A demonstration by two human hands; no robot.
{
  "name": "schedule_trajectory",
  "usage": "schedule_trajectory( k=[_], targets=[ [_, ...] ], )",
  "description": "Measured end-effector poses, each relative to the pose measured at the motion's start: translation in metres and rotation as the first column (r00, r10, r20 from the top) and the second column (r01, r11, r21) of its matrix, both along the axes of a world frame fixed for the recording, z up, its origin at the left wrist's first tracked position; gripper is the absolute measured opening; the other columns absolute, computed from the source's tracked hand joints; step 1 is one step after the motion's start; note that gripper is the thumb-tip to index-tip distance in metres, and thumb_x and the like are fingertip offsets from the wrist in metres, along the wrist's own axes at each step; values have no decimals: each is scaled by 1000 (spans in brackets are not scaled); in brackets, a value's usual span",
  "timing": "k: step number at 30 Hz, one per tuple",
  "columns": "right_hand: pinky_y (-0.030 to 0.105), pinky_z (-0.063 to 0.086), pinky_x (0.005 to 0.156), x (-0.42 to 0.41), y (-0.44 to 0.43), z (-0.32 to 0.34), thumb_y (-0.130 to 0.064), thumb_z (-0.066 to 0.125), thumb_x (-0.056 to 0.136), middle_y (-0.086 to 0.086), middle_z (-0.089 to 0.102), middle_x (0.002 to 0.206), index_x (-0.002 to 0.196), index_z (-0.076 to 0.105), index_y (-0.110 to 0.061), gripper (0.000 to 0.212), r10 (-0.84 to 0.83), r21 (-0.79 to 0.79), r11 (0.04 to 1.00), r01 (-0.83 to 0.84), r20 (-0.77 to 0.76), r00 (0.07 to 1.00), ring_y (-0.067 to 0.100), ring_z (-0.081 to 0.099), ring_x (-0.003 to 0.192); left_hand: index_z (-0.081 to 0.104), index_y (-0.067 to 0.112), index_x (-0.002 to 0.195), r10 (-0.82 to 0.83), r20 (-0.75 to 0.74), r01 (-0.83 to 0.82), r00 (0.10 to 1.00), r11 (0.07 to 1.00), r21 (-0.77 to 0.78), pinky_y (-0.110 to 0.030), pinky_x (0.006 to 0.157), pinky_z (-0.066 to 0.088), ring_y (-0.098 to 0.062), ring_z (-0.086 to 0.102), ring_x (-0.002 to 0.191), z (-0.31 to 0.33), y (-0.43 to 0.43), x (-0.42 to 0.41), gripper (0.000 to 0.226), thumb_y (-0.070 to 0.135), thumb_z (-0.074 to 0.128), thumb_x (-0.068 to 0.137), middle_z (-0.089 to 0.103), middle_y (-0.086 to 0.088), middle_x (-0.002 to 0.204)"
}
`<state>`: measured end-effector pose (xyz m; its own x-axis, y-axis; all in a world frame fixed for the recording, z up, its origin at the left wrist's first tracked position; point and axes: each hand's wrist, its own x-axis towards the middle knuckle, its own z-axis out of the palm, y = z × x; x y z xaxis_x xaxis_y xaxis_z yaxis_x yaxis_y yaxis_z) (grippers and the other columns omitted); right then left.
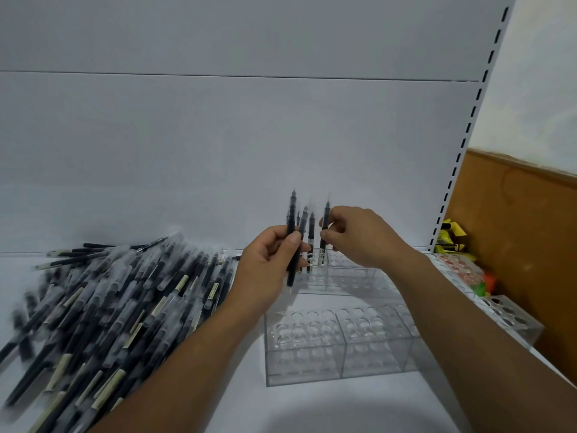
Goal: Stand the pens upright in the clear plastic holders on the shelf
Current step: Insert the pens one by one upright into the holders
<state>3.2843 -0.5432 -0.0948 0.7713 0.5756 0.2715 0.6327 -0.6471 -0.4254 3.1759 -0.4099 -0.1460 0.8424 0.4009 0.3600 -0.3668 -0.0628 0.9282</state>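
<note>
Pens (292, 245) stand tall in the left hand (268, 267), while the right hand (359, 235) pinches one pen (324, 232) straight up over the far clear holder (340, 270) just below it.

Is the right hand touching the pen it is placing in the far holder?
Touching. The head view shows the right hand pinching the upright pen between thumb and fingertips, its lower end at the far holder.

A pile of pens (103, 307) is lying left on the shelf (218, 401) — two holders (340, 348) are sitting right, one behind the other.
</note>
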Motion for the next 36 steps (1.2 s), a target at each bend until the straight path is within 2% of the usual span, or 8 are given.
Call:
schedule_trajectory(
  k=[8,11,16,19,22,27,32,36],
  targets=[
    [31,49,77,-1,1,-1,-41,63,90,-8,66,96,93,65,-28,13,10,-109,994,-7,26,1000,15,60,90,66,18,102,5,-1,-5,1000,1000,-19,-14,65,52,-5,68,69,1,0,-6,11,17,56,96,74,7,80],
    [30,48,86,-1,-9,0,-46,66,88,-12,62,101,111,66,-27,30,-13,-114,993,9,-34,999,12,58,96,66,16,102,-9,-7,9,1000,1000,-25,-15,65,52,-6,68,69,2,-2,-7,11,16,57,96,74,6,80],
    [17,42,63,-8,-26,8,-39,64,88,-19,67,86,85,68,-37,5,44,198,979,-49,30,999,-2,59,75,67,16,100,-30,-9,30,1000,1000,2,-15,67,52,-6,68,71,6,-5,-6,12,18,57,95,74,5,82],
    [11,42,56,-20,-23,12,-50,67,84,-20,69,84,85,72,-39,12,259,322,927,-194,-173,950,-7,60,67,68,17,101,-49,-4,49,999,999,18,-15,67,52,-7,69,73,6,-5,-6,13,17,57,95,74,5,83],
    [7,41,51,-22,-17,9,-44,73,82,-17,69,76,84,74,-32,12,317,434,880,-193,-233,919,-5,58,59,70,22,100,-59,-4,59,998,998,37,-16,69,52,-8,69,75,5,-5,-5,14,16,58,95,75,3,85],
    [14,46,52,-21,-17,13,-25,71,87,-9,73,77,88,68,-18,8,289,565,818,-107,-244,926,6,68,65,72,25,97,-57,-3,57,998,998,39,-15,67,52,-10,69,78,5,-5,-2,15,16,60,94,75,0,88],
    [13,48,51,-14,-31,26,-26,67,91,-5,74,80,94,65,-14,13,115,676,737,13,-145,983,3,67,62,70,24,97,-43,-19,43,999,999,-4,-14,65,51,-7,70,78,5,-3,-3,14,15,59,95,76,3,88],
    [18,47,56,-8,-33,28,-29,66,91,-5,72,84,90,64,-19,11,-27,635,771,50,-46,999,3,65,58,69,25,97,-46,-23,46,999,999,-17,-14,65,51,-9,71,80,7,-3,-5,14,16,58,95,76,3,90]
  ],
)
